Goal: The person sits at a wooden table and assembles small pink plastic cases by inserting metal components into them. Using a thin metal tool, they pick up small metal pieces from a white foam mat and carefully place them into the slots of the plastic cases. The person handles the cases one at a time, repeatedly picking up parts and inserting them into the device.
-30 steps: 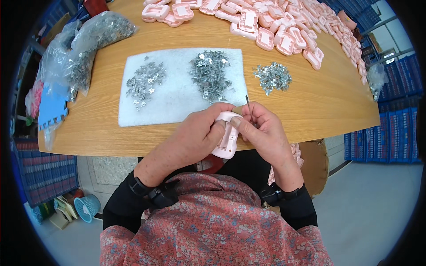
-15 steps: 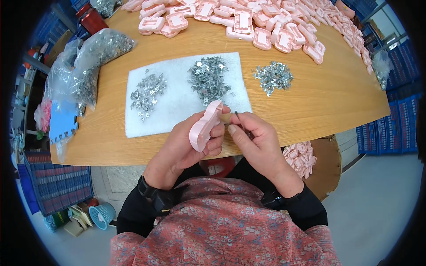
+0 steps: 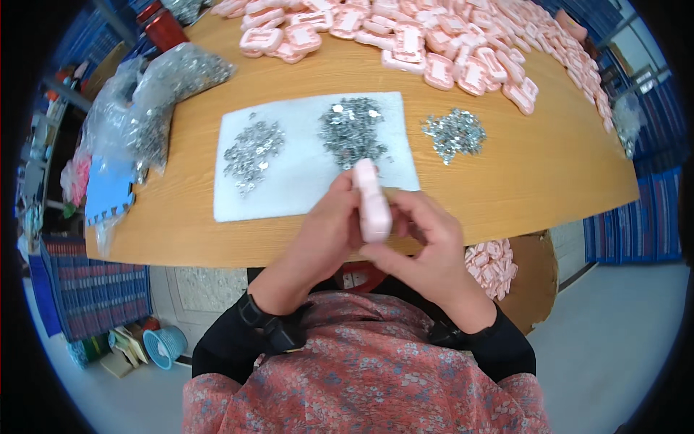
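Wood-grain counter, curved by the fisheye, with blue crates stacked down on the left. Loads of pink plastic casings are heaped along the far side, which I'd guess keeps the near edge free for the hands. Two heaps of little silvery metal pieces, left and middle, sit on a white padded sheet; probably handy, since they show up well and shouldn't slide much. Another metal heap lies right on the wood, just beside the sheet.

One pink casing is up in front of the person, near the counter's front edge, turned narrow side to the camera. Left hand has its grip closed around it from the side, seemingly to steady it. Right hand is angled in from the other side, fingers curled, thumb stretched toward the casing's lower end. It's blurry there, so can't tell if that grip is touching the casing or pinching anything. Both forearms slant inward, wrists low.
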Available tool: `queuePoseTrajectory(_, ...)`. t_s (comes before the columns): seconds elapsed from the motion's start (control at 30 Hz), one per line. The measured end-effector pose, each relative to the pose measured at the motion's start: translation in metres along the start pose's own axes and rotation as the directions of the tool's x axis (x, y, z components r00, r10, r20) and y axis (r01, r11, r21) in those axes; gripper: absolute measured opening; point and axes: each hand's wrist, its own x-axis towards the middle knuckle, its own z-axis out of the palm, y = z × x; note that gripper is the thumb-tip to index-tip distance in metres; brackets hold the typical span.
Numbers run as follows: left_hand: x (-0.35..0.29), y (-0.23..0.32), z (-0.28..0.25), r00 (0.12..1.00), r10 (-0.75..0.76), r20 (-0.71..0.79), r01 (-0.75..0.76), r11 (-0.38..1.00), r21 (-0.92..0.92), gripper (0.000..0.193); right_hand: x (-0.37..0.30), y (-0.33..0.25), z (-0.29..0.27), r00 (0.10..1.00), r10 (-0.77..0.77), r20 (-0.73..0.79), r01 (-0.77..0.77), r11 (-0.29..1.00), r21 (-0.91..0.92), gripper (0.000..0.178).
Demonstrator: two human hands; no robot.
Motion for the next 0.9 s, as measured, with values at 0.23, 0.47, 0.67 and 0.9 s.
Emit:
queuePoseTrajectory(0.23, -0.004, 0.010, -0.026, 0.985, 0.052, 0.167, -0.068, 0.993, 0.093, 0.043, -0.002, -0.001, -0.032, 0.950, 0.307, 0.057, -0.312, 0.931, 0.189, 0.026)
queuePoseTrajectory(0.47, -0.033, 0.063, -0.047, 0.791, -0.342, 0.508, 0.155, 0.914, 0.375, 0.064, 0.022, -0.033, -0.002, 0.873, 0.191, 0.449, -0.260, 0.961, 0.097, 0.026)
queuePoseTrajectory(0.67, -0.059, 0.057, -0.087, 0.904, -0.250, 0.347, 0.224, 0.968, 0.112, 0.073, 0.082, -0.021, 0.029, 0.948, 0.050, 0.314, 0.032, 0.968, -0.249, 0.018)
queuePoseTrajectory(0.9, -0.060, 0.047, -0.105, 0.946, -0.107, 0.305, 0.144, 0.984, -0.101, 0.071, 0.146, 0.005, 0.091, 0.908, -0.119, 0.401, 0.323, 0.809, -0.492, 0.018)
